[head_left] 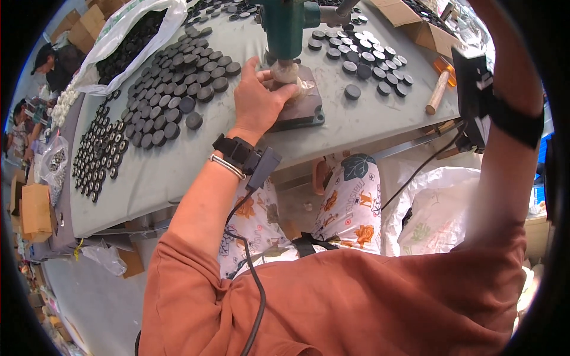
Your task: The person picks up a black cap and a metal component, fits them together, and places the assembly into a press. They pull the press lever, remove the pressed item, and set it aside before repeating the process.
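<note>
By the left hand (260, 98), a whitish piece (285, 73) is grasped beneath the green press (284, 29); the right hand cannot be seen. Work there seems uncompleted. On the desk (178, 181) many dark discs (186, 105) are spread; which are finished cannot be told.

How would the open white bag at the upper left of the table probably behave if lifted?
The white bag is likely floppy, since its thin-looking sides crease and sag. It may feel heavy, as many black pieces fill it. It could also spill if tipped, because its mouth gapes open with the pieces loose inside.
</note>
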Demonstrator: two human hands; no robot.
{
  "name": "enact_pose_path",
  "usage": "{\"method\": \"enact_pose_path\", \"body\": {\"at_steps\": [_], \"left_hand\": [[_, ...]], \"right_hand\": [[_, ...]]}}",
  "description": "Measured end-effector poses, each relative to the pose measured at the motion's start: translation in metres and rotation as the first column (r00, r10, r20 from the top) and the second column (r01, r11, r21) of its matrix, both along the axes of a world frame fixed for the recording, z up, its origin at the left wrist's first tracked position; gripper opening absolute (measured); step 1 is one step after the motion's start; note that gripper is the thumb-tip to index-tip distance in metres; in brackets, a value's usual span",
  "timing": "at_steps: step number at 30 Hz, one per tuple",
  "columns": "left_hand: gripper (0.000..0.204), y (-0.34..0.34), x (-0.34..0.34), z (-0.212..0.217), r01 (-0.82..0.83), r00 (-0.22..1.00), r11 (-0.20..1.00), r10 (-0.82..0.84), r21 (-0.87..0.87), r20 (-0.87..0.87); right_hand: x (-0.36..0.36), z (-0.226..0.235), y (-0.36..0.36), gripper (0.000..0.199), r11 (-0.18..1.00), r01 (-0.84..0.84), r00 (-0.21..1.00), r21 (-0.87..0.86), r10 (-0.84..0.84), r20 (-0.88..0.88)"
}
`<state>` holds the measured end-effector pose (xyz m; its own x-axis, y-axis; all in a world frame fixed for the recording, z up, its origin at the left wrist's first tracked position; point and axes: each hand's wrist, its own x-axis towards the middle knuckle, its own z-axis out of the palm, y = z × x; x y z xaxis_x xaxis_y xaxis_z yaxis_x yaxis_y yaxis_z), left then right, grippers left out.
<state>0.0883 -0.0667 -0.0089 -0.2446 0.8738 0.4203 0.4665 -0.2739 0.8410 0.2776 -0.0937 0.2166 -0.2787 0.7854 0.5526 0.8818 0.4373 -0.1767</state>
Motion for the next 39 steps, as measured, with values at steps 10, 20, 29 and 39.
{"method": "enact_pose_path", "body": {"at_steps": [10,20,29,39], "left_hand": [[0.045,-0.036,-0.048,-0.002,-0.134,0.928,0.981,0.174,0.141,-0.329],[0.030,-0.079,-0.103,0.006,-0.452,0.656,0.885,0.245,-0.111,-0.714],[0.031,-0.067,-0.111,0.003,-0.479,0.613,0.865,0.204,-0.153,-0.763],[0.057,-0.045,-0.040,0.020,-0.036,0.983,0.987,0.007,-0.156,-0.181]], "right_hand": [[0.012,-0.051,-0.061,0.010,0.970,-0.127,0.987,0.209,0.145,-0.071],[0.015,-0.126,-0.070,0.010,0.947,-0.170,0.947,0.272,0.233,-0.220],[0.020,-0.128,-0.070,0.010,0.942,-0.227,0.919,0.248,0.291,-0.265],[0.015,0.019,-0.011,0.021,0.931,-0.364,0.920,-0.016,0.357,-0.158]]}}
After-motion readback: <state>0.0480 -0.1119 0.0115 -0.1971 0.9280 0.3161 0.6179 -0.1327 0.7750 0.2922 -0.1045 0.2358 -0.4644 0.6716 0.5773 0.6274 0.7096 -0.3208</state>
